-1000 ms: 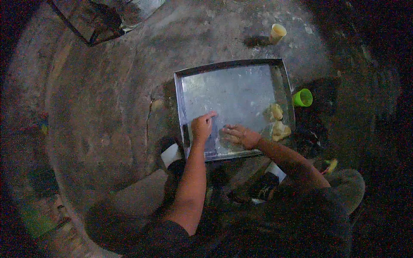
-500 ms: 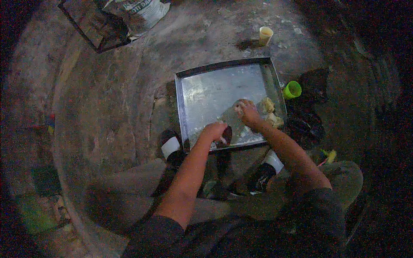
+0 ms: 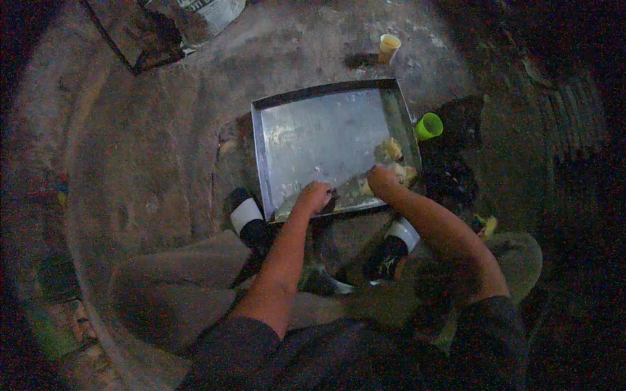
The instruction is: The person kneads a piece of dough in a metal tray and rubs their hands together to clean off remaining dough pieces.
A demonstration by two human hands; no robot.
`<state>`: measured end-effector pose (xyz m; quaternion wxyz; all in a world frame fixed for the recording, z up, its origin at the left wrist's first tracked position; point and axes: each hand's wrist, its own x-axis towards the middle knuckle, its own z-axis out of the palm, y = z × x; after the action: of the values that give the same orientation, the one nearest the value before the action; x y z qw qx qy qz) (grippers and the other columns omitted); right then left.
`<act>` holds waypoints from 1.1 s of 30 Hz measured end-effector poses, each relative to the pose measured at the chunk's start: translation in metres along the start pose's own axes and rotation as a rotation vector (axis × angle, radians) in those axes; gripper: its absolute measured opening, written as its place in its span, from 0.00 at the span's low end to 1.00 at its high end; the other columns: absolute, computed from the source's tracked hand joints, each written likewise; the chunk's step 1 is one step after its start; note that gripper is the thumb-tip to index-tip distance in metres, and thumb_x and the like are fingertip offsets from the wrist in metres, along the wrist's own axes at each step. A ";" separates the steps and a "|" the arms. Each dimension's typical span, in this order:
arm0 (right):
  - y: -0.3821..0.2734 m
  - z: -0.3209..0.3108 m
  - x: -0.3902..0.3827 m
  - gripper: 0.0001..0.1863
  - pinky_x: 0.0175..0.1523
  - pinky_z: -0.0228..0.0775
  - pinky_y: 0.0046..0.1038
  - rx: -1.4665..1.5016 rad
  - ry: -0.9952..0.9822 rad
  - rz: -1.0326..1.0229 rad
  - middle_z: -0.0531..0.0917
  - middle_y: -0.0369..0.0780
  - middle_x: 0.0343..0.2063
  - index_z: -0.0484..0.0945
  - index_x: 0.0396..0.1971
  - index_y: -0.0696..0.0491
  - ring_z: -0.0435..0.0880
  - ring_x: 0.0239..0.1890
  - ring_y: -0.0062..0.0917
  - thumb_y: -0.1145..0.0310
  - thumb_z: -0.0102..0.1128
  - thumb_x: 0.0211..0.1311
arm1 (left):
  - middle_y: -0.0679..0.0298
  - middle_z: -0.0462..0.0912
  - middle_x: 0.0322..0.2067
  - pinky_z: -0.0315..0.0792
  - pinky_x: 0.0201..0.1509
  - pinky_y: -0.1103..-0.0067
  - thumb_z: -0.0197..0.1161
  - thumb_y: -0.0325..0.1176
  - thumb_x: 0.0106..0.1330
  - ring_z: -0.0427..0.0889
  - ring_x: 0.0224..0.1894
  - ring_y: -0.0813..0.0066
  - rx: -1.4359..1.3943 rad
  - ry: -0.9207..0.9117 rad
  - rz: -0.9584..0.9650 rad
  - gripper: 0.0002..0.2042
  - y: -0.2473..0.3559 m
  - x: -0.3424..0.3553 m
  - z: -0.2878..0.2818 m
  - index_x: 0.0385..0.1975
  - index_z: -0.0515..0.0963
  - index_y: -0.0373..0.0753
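Observation:
A shallow metal tray with raised sides lies on the floor in front of me. Over its near edge, left of the middle, my left hand is closed; a small dark shape, too dim to name, shows at its fingers. My right hand is closed too, fingers curled down beside pale yellowish lumps in the tray's near right corner. What it holds, if anything, is hidden. Another pale lump sits just beyond, near the right wall. Light smears and bits mark the tray's near part.
A bright green cup stands off the tray's right side, close to a black plastic bag. Farther back is a pale yellow cup. A whitish printed sack is at the far left. My feet flank the tray's near side.
My right hand has come nearer and slightly right, from the tray's middle to the pale lumps. My left hand has shifted slightly left. The whole view has shifted a little.

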<state>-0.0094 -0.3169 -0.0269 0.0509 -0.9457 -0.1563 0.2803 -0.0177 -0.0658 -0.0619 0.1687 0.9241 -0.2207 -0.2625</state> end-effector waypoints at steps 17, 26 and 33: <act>-0.056 0.015 0.015 0.14 0.44 0.74 0.39 0.136 0.041 -0.146 0.81 0.51 0.32 0.77 0.30 0.62 0.81 0.38 0.43 0.69 0.66 0.43 | 0.51 0.80 0.38 0.73 0.46 0.64 0.52 0.35 0.58 0.79 0.42 0.51 -0.198 0.008 0.043 0.11 -0.015 0.002 -0.004 0.33 0.78 0.38; -0.071 0.004 0.044 0.19 0.43 0.75 0.42 0.291 0.171 0.039 0.80 0.50 0.33 0.77 0.32 0.59 0.80 0.38 0.48 0.63 0.69 0.42 | 0.52 0.81 0.38 0.74 0.45 0.65 0.57 0.26 0.55 0.80 0.41 0.54 0.033 0.069 -0.028 0.09 -0.032 -0.004 -0.039 0.35 0.81 0.41; -0.109 0.020 0.060 0.11 0.38 0.77 0.39 -0.030 0.056 -0.415 0.82 0.46 0.31 0.81 0.32 0.53 0.83 0.32 0.43 0.64 0.61 0.49 | 0.55 0.83 0.32 0.75 0.43 0.70 0.64 0.27 0.51 0.82 0.36 0.59 -0.214 0.101 -0.210 0.10 -0.054 0.004 -0.075 0.35 0.81 0.39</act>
<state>-0.0017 -0.1941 -0.0549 0.0979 -0.9015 -0.3501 0.2350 0.0449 -0.0074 -0.0264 0.2487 0.9308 -0.0847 -0.2542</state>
